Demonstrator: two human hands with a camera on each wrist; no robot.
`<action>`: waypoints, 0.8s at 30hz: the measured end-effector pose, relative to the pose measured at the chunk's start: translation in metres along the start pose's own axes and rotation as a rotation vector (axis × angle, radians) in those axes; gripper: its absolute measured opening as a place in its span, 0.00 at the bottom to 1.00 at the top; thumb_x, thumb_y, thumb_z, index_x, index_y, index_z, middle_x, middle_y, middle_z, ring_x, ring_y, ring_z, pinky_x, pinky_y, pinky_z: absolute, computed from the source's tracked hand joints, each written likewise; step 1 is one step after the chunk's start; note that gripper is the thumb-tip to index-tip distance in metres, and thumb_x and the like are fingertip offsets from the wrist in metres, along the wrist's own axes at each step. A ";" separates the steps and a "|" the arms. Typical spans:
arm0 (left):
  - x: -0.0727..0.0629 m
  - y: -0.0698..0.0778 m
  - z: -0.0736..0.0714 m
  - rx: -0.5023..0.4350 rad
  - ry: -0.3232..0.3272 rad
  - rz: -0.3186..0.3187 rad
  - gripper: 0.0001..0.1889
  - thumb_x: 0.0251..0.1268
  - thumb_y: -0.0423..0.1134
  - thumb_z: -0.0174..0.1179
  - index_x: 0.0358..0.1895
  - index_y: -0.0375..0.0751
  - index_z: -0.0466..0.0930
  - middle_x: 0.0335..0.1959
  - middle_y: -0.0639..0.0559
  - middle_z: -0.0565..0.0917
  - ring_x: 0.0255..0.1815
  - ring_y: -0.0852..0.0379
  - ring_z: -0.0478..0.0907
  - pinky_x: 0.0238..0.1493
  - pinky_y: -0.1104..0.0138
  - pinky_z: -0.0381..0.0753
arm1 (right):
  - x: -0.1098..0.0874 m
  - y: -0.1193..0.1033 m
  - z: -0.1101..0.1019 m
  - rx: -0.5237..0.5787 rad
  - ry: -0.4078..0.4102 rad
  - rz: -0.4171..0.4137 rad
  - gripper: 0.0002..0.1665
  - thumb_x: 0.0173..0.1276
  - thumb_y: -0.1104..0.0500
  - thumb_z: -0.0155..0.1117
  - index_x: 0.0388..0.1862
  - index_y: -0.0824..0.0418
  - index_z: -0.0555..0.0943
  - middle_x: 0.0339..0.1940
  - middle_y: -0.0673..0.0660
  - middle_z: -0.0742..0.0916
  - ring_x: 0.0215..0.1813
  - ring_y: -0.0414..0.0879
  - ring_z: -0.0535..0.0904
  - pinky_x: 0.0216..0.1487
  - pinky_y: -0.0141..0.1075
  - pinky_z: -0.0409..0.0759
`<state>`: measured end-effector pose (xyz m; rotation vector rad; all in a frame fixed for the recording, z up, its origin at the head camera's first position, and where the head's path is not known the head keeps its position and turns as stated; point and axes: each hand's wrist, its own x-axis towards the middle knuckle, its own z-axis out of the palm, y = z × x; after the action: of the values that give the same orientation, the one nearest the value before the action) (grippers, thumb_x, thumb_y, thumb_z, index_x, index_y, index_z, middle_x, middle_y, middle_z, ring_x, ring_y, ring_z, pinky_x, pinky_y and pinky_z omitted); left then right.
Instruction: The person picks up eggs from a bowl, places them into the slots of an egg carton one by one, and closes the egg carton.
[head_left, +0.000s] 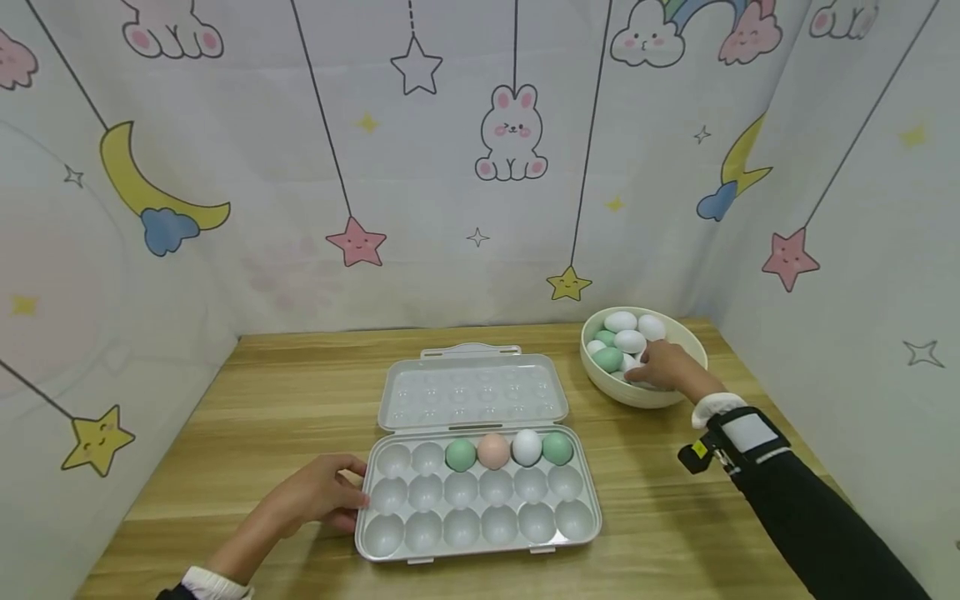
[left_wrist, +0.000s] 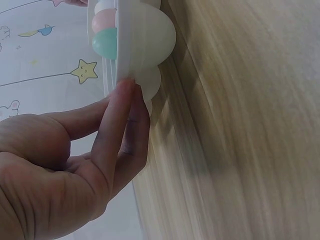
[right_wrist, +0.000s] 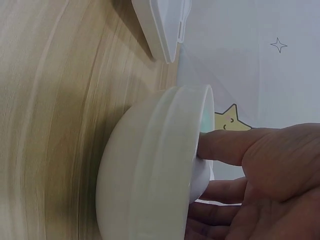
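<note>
A pale plastic egg box (head_left: 480,521) lies with its clear lid (head_left: 472,392) folded back. Its far row holds a green egg (head_left: 461,454), a pinkish egg (head_left: 493,451), a white egg (head_left: 527,447) and another green egg (head_left: 557,448). At the box's left end, my left hand (head_left: 322,492) grips the rim with thumb and fingertips. My right hand (head_left: 667,367) reaches into a cream bowl (right_wrist: 145,170) of white and green eggs. Its thumb and fingers stand around a white egg (right_wrist: 200,180) just inside the bowl's rim; part of that egg is hidden.
The wooden table (head_left: 300,392) carries the box at its middle and the bowl at the back right corner. Fabric printed with stars and rabbits (head_left: 512,133) hangs behind and along both sides. The box's lid reaches toward the back edge, left of the bowl.
</note>
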<state>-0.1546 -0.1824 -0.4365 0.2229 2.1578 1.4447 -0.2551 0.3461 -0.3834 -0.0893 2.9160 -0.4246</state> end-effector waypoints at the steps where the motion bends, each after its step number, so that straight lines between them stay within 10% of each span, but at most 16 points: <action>1: 0.000 0.000 0.000 0.000 -0.001 0.000 0.21 0.64 0.21 0.64 0.57 0.16 0.71 0.34 0.38 0.84 0.28 0.53 0.85 0.31 0.61 0.90 | 0.000 0.000 0.000 0.003 0.001 0.000 0.29 0.68 0.51 0.71 0.44 0.80 0.82 0.38 0.67 0.86 0.39 0.56 0.80 0.43 0.48 0.83; 24: 0.000 0.000 0.000 -0.014 -0.008 -0.014 0.20 0.64 0.21 0.63 0.57 0.16 0.70 0.33 0.39 0.84 0.27 0.53 0.85 0.30 0.62 0.90 | -0.010 0.000 -0.015 0.126 0.094 -0.018 0.27 0.70 0.54 0.70 0.50 0.79 0.81 0.40 0.69 0.87 0.29 0.50 0.83 0.30 0.38 0.81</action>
<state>-0.1549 -0.1824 -0.4363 0.2077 2.1386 1.4485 -0.2485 0.3509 -0.3677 -0.0790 2.9732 -0.6298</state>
